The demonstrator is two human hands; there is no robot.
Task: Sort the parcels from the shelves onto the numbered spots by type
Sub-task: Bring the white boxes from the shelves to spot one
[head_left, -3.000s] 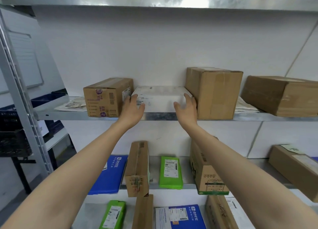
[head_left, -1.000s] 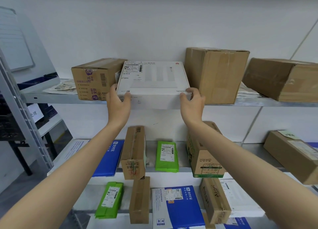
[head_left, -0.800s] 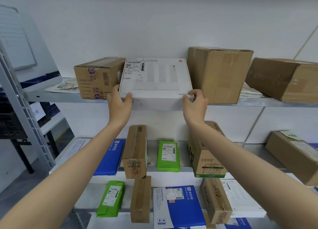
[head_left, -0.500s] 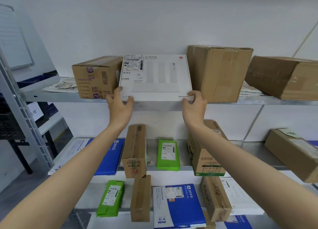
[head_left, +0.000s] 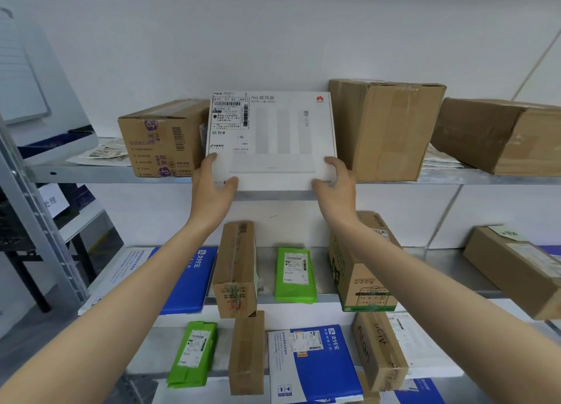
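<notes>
Left hand (head_left: 212, 188): grips the lower left corner of a white router box (head_left: 273, 139), thumb laid across its printed face.
Right hand (head_left: 335, 185): grips the lower right corner of the same box, fingers curled round the edge.
Metal shelving (head_left: 485, 180): three levels in view, against a white wall, loaded with parcels.
White router box: held tilted up with its face toward the viewer, at the front edge of the top shelf. Whether its lower edge rests on the shelf cannot be told.
Tall cardboard carton (head_left: 385, 130): on the top shelf, just right of the white box.
Purple-printed carton (head_left: 161, 139): on the top shelf, just left of the white box, partly behind it.
Blue envelope (head_left: 185, 279): lies flat on the middle shelf, below the left forearm.
Green mailer bag (head_left: 295, 274): on the middle shelf, between the two forearms.
Shipping label (head_left: 230, 113): stuck on the upper left corner of the white box's face.
</notes>
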